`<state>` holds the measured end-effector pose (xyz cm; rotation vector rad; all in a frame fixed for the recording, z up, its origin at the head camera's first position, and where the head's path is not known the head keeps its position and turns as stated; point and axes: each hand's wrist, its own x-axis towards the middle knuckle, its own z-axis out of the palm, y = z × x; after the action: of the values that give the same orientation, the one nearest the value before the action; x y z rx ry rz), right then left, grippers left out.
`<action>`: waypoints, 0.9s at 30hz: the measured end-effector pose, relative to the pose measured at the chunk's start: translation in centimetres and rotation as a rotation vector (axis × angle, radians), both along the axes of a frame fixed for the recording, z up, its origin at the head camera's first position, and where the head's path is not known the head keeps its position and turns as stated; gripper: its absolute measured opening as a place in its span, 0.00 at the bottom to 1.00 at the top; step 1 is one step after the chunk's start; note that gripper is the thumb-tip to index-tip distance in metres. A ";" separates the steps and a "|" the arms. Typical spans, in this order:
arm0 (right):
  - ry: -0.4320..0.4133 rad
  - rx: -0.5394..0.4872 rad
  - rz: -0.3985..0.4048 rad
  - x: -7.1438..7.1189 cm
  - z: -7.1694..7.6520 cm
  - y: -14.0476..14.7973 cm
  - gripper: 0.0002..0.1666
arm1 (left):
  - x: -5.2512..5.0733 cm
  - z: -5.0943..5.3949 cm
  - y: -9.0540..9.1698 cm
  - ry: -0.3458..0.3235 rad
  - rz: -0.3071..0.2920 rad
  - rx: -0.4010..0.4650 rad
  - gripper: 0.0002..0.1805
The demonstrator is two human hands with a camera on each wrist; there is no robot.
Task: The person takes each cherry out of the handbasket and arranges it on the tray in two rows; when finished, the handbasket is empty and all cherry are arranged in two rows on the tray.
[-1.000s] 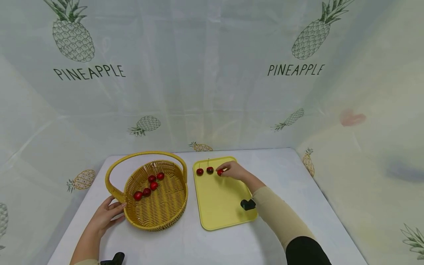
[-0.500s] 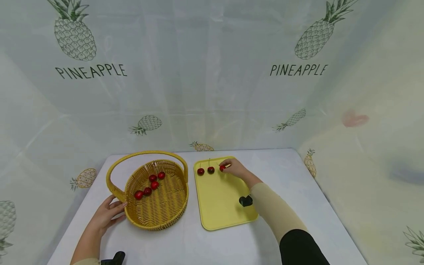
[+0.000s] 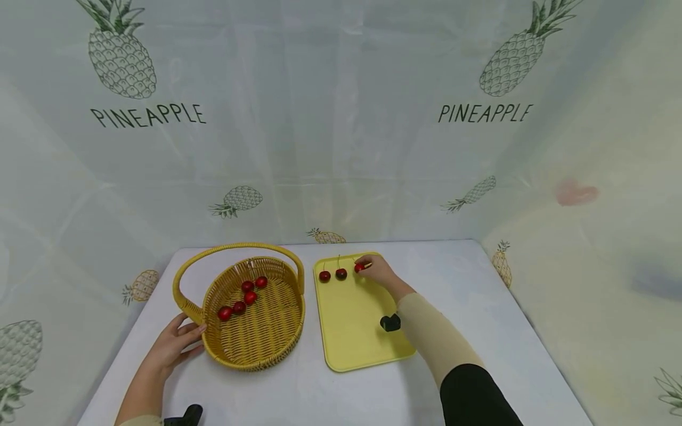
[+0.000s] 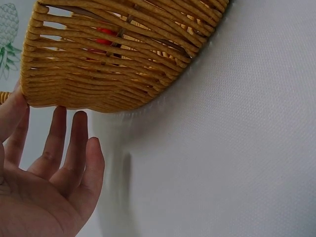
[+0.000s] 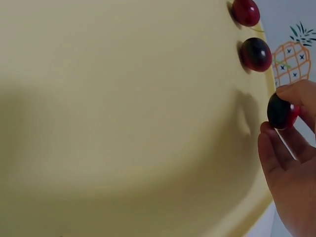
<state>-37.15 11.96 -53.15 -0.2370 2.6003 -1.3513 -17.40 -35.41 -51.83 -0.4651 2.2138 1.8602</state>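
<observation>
In the head view, a round yellow wicker basket point(image 3: 261, 337) with a tall arched handle holds several red cherries point(image 3: 250, 297). At its left side my left hand point(image 3: 170, 346) grips the rim, thumb at the edge and fingers against the outside; the left wrist view shows the hand point(image 4: 59, 182) at the weave point(image 4: 123, 79). To the right, a yellow tray point(image 3: 351, 349) bears two dark red cherries point(image 3: 341, 274) with stems along its far edge. Beside them my right hand point(image 3: 377, 271) pinches a third cherry point(image 5: 281, 111) between thumb and fingers, close over the tray.
Basket and tray stand side by side on a white-covered table point(image 3: 277, 396). Behind it hangs a pale curtain point(image 3: 314, 130) printed with pineapples. A black wrist mount point(image 3: 183, 416) shows below the left hand, another point(image 3: 391, 322) by the right forearm.
The right hand and its cherry have shifted slightly toward the far edge of the tray. The left hand stays at the basket. The head view has drifted a little.
</observation>
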 end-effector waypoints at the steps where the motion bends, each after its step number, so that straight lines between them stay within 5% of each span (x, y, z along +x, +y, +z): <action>1: -0.005 -0.003 -0.008 0.0 -0.1 0.0 0.17 | 0.0 0.0 0.0 0.000 0.000 -0.001 0.47; 27: -0.006 0.072 -0.010 -0.7 -1.4 -1.8 0.20 | -0.1 -0.2 -0.1 0.002 -0.010 -0.002 0.47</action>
<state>-37.86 10.17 -54.56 -0.2082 2.6429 -1.2568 -17.48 -35.48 -52.05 -0.4521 2.2152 1.8542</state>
